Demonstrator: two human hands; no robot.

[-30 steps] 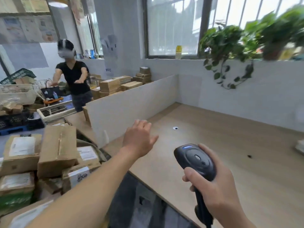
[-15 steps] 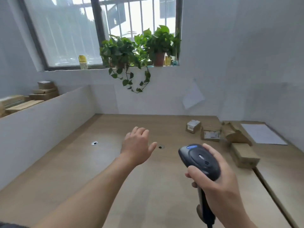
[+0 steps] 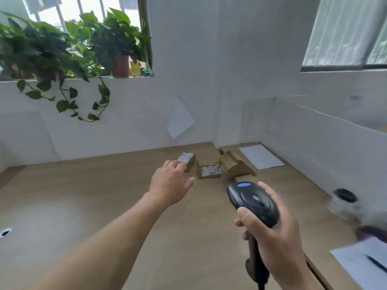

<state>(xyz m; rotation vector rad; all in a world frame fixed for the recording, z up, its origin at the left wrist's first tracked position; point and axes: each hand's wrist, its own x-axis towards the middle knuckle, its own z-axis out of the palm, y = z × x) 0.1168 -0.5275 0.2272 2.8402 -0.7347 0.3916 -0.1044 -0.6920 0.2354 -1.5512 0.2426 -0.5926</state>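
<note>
Wooden surface (image 3: 104, 206) ran wide below me, with three cardboard boxes (image 3: 208, 168) grouped near its far right corner. My right hand (image 3: 278, 233) gripped the black scanner (image 3: 253, 200) by its handle above the near right edge. My left hand (image 3: 169, 185), fingers loosely spread, hovered at the smallest box (image 3: 187, 160); whether they touched, I couldn't tell.

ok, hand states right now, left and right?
Left hand: open, holds nothing, stretched toward the small box.
Right hand: grips the barcode scanner.
</note>
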